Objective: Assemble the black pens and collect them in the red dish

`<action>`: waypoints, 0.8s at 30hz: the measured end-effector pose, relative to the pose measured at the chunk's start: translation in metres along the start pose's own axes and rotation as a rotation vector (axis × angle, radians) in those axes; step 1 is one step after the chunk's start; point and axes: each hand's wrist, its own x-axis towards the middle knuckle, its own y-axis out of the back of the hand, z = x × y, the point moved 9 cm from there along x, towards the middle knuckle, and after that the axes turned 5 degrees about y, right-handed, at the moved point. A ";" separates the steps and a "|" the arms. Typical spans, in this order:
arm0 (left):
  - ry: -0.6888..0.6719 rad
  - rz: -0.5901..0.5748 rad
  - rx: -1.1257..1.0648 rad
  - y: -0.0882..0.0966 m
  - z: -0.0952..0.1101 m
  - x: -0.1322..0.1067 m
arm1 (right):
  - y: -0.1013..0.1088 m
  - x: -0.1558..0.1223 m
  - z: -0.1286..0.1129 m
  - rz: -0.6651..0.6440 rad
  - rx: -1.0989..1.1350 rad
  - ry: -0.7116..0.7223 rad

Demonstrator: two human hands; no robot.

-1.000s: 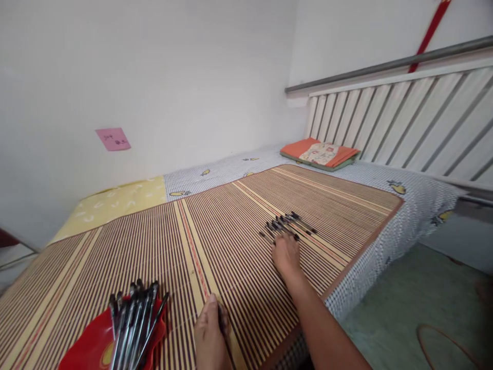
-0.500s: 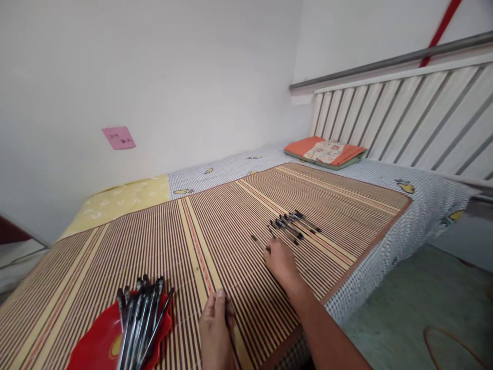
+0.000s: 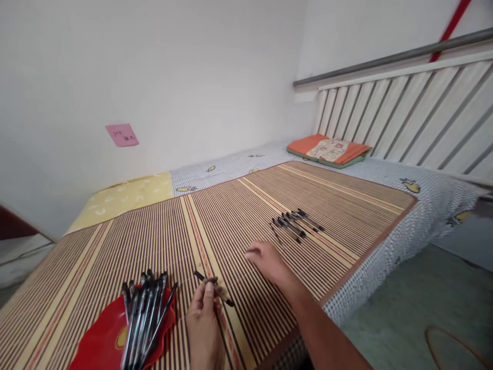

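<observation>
My left hand (image 3: 206,321) is closed, thumb over fingers, on a pen (image 3: 199,276). The pen's dark ends stick out on both sides of the fingertips, and its middle is hidden and blurred. To the right, my right hand (image 3: 266,261) hovers over the mat with thumb and fingers pinched. A small dark bit shows at its fingertips, too small to name. Just beyond it lies a row of pens (image 3: 295,225) with black ends, side by side. Left of my left hand, a red plate (image 3: 96,331) holds a bunch of several clear pens (image 3: 144,318) with black caps.
A striped bamboo mat (image 3: 162,231) covers the bed over a checked sheet (image 3: 435,205). A folded orange cloth (image 3: 327,149) lies near the white slatted headboard (image 3: 404,113). On the wall is a pink note (image 3: 122,135). A cable (image 3: 450,349) lies on the floor.
My right hand has drawn back left from the row of pens, and the small stick near its fingers no longer lies on the mat. My left hand has shifted left and turned, bringing its pen into view.
</observation>
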 end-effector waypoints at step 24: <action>0.117 -0.182 -0.128 -0.021 -0.019 -0.012 | 0.045 0.028 0.098 0.267 -0.472 -0.352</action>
